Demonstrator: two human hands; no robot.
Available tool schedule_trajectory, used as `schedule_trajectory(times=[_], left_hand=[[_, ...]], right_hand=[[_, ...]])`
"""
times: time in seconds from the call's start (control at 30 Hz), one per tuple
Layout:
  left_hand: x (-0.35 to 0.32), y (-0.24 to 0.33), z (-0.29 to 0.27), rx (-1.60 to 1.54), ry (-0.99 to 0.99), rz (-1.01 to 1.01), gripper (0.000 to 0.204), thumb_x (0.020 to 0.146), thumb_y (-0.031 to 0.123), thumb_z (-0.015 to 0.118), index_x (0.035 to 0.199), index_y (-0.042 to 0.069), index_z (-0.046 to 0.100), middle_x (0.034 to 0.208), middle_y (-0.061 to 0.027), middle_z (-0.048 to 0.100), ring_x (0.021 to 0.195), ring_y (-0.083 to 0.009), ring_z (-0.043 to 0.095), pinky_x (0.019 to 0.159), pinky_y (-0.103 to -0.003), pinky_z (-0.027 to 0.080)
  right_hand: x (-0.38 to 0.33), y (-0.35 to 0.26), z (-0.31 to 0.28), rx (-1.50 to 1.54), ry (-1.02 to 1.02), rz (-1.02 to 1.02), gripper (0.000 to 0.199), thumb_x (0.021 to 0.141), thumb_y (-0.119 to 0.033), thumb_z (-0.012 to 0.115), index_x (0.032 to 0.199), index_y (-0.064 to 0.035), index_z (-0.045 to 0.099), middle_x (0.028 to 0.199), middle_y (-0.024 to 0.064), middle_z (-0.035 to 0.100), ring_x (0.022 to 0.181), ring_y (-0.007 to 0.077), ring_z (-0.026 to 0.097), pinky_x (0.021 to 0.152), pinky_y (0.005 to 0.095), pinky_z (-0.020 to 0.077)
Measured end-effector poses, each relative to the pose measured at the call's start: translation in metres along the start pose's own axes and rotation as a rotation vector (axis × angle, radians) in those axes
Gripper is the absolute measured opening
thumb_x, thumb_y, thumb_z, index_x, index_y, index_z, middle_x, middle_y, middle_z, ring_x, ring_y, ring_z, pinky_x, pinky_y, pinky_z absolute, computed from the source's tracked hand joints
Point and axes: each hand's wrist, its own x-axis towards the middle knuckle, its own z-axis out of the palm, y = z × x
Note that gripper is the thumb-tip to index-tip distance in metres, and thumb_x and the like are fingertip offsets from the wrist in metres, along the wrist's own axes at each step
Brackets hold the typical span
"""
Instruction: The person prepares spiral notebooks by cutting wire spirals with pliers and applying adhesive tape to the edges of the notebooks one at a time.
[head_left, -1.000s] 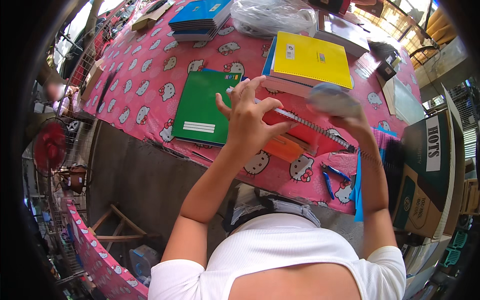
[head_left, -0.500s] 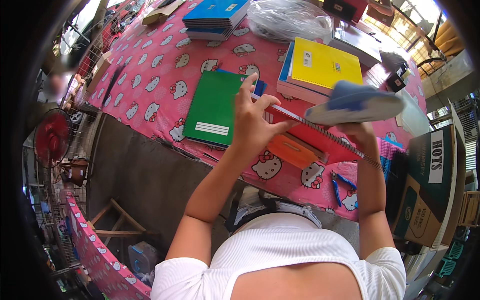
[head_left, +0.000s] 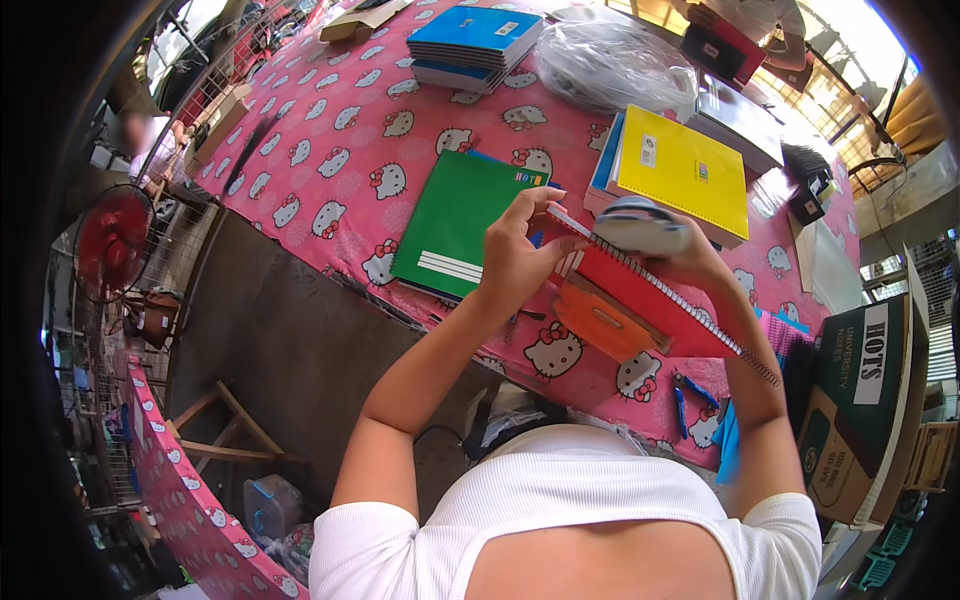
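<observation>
- Presently, we list one red notebook (head_left: 685, 325), held aslant over the near part of the table, its spine edge raised toward the right hand.
- Left hand (head_left: 520, 245): we find thumb and fingers pinching the upper left end of that notebook, at the spine.
- Right hand (head_left: 695, 258): we record it wrapped about a shoe-shaped object (head_left: 640, 232), grey-white and slightly blurred, close over the spine; whether it touches the wire we cannot tell, and some fingertips are hidden.
- Wire coil (head_left: 668, 287): we see it along most of the raised spine, a loose tail running past the lower right end beside the right forearm. We judge the threading well advanced; whether the coil fills the last holes under the left hand, we cannot make out.
- Outstanding, by our reckoning: the tail is uncut, and the blue-handled pliers (head_left: 681, 410) lie untouched near the table edge.
- Orange board (head_left: 608, 318), slotted: we note it just below the red notebook.
- Green notebook (head_left: 465, 225): we enter it lying flat left of the hands, seemingly complete.
- Yellow notebook (head_left: 690, 165): we place it atop a pile beyond the right hand.
- Blue notebooks (head_left: 475, 38): we count these as a bound stack farther back, beside a clear plastic bag (head_left: 610, 68).
</observation>
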Motion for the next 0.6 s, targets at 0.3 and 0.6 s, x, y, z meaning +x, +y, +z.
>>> schedule_trajectory(times=[0.3, 0.6], left_hand=[[0.002, -0.014, -0.007, -0.193, 0.03, -0.015, 0.037, 0.08, -0.007, 0.067, 0.115, 0.0, 0.058, 0.099, -0.0074, 0.066, 0.091, -0.0112, 0.063, 0.086, -0.027, 0.052], [0.007, -0.019, -0.021, -0.424, -0.153, -0.163, 0.027, 0.083, -0.006, 0.065, 0.109, 0.001, 0.063, 0.096, -0.0049, 0.066, 0.089, -0.0103, 0.062, 0.082, -0.025, 0.052]], right_hand=[[0.039, -0.004, 0.006, -0.36, 0.078, 0.005, 0.057, 0.062, 0.002, 0.068, 0.118, -0.0022, 0.056, 0.102, 0.0064, 0.065, 0.091, 0.014, 0.06, 0.081, 0.0277, 0.0498], [-0.088, 0.074, -0.002, -1.047, 0.42, 0.387, 0.041, 0.071, -0.031, 0.073, 0.097, -0.0065, 0.052, 0.107, 0.0132, 0.059, 0.095, 0.0364, 0.06, 0.074, 0.0446, 0.0489]])
